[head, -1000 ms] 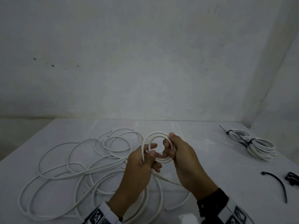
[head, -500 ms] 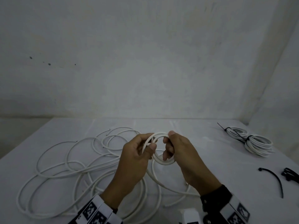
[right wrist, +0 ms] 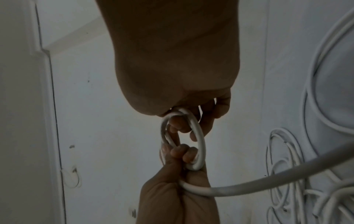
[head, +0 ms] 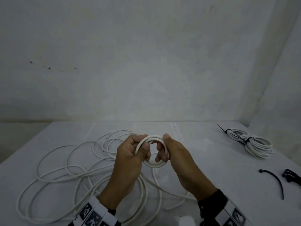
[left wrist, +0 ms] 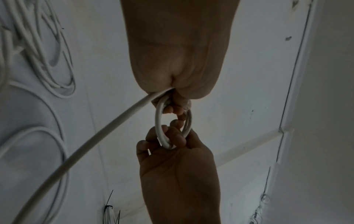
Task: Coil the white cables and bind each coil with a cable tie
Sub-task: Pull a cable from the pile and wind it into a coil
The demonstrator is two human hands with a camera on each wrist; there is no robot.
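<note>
Compared with a second ago, another turn is seen added to the small coil (head: 153, 151), now gripped at 9 o'clock by the left hand (head: 130, 154) and 3 o'clock by the right hand (head: 175, 154), above the table (head: 211, 160); most cable (head: 65, 168) is left loose at 8 o'clock, so coiling is judged barely begun.

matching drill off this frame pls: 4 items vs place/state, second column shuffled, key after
Items:
1. small coil
2. loose white cable
3. two bound coils
4. single black cable tie

Place or state:
A. tied with black ties, far right of the table
B. held between left hand and right hand
C. lying unused, near right of the table
D. sprawled in loops on the left of the table

Pairs: 1-B, 2-D, 3-A, 4-C
</note>
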